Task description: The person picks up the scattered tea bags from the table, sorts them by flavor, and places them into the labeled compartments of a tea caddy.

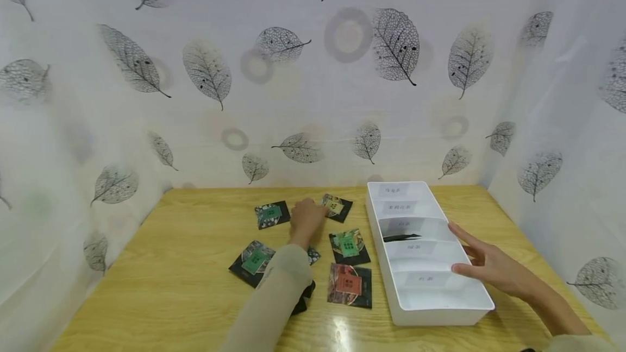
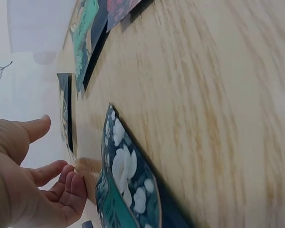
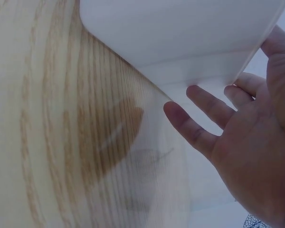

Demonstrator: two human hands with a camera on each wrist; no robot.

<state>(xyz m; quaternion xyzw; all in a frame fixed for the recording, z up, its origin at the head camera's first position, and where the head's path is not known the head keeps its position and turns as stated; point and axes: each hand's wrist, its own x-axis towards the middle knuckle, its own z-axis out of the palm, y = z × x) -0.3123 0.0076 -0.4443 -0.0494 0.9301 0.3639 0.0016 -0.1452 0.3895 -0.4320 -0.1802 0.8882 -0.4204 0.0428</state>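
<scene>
Yellow-labelled packet (image 1: 337, 208) is located on the counter (image 1: 171, 265), just right of and below the head view's centre. Left hand (image 1: 307, 219) is positioned beside the packet's left edge, thumb parted from loosely bent fingers, nothing gripped; whether the packet is touched cannot be told. Right hand (image 1: 504, 268), fingers extended, is rested against the right side of the white box (image 1: 440, 316), lower right. For a clean pick-up, one packet edge should probably be raised by fingertip, then pinched; green-labelled packet (image 1: 349, 245) below should be avoided, and the box only lightly steadied.
</scene>
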